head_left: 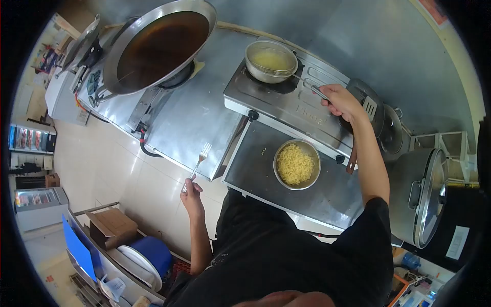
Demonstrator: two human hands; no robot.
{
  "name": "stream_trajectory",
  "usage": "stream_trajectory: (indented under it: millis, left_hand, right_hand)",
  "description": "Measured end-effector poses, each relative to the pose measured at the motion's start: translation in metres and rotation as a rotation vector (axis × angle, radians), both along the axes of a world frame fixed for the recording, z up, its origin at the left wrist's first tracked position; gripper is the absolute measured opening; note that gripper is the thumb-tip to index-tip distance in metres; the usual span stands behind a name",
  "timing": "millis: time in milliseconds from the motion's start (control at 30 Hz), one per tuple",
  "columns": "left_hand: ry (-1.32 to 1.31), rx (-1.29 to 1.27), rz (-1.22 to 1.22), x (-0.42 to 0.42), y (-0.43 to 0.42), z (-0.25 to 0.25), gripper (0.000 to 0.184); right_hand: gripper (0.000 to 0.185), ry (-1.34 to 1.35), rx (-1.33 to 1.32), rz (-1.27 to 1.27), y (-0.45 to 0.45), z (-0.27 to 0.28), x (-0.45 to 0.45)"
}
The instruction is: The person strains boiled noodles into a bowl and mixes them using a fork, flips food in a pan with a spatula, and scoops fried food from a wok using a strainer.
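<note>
My right hand (339, 101) grips the handle of a wire strainer (271, 60), whose mesh basket rests inside a metal pot (266, 78) on the stove. Something pale yellow shows in the strainer; its kind is unclear. Low on the left, my left hand (192, 198) is closed around a fork (204, 152), tines pointing up and away from me. In front of my body stands a metal bowl (318, 171) full of yellow noodles (295, 165).
A large wok (211, 20) of dark brown liquid sits at the upper left. The two-burner stove (307, 110) has a pan and slotted spatula (369, 108) at its right end. A tall lidded stockpot (404, 197) stands on the right; a cardboard box (113, 225) lies lower left.
</note>
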State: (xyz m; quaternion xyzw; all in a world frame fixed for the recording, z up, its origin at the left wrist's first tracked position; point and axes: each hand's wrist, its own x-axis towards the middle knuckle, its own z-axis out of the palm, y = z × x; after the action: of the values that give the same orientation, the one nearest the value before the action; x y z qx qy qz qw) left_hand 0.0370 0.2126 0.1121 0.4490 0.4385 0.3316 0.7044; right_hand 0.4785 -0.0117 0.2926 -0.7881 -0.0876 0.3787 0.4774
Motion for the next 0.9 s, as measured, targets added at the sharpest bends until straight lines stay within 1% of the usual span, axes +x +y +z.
stream_trajectory:
  millis: [33, 133, 200, 233, 267, 367, 467, 567, 667, 767, 900]
  left_hand:
    - [0.001, 0.004, -0.003, 0.002, -0.001, 0.001, 0.041]
    - [-0.002, 0.013, -0.022, 0.011, 0.001, 0.0, 0.041]
    - [-0.016, 0.007, -0.036, 0.017, 0.002, -0.002, 0.041]
    - [-0.025, 0.003, -0.041, 0.02, 0.001, -0.001, 0.041]
    - [-0.033, 0.0, -0.046, 0.024, 0.001, 0.0, 0.041]
    - [-0.046, 0.004, -0.066, 0.027, 0.006, 0.001, 0.041]
    - [-0.042, 0.003, -0.069, 0.029, 0.012, 0.002, 0.04]
    - [-0.036, 0.002, -0.069, 0.028, 0.019, 0.002, 0.04]
    - [-0.035, 0.002, -0.072, 0.028, 0.025, 0.002, 0.039]
    - [-0.031, 0.002, -0.077, 0.027, 0.031, 0.001, 0.038]
    - [-0.03, -0.004, -0.084, 0.028, 0.037, 0.0, 0.038]
  right_hand:
    - [0.024, -0.011, -0.03, 0.005, 0.002, 0.0, 0.002]
    - [0.021, -0.322, -0.204, 0.086, 0.01, -0.008, -0.006]
    - [0.021, -0.825, -0.2, 0.177, 0.008, -0.034, -0.014]
    - [0.02, -1.077, -0.192, 0.224, 0.01, -0.036, -0.024]
    - [0.023, -1.004, -0.284, 0.187, 0.013, -0.035, -0.033]
    - [0.028, -1.044, -0.44, 0.176, 0.016, -0.039, -0.048]
    - [0.032, -1.057, -0.536, 0.186, 0.021, -0.038, -0.06]
    - [0.032, -1.163, -0.578, 0.14, 0.022, -0.048, -0.065]
    - [0.034, -1.19, -0.589, 0.133, 0.02, -0.046, -0.066]
    - [0.034, -1.143, -0.622, 0.13, 0.019, -0.034, -0.066]
    - [0.032, -1.114, -0.555, 0.086, 0.016, -0.043, -0.057]
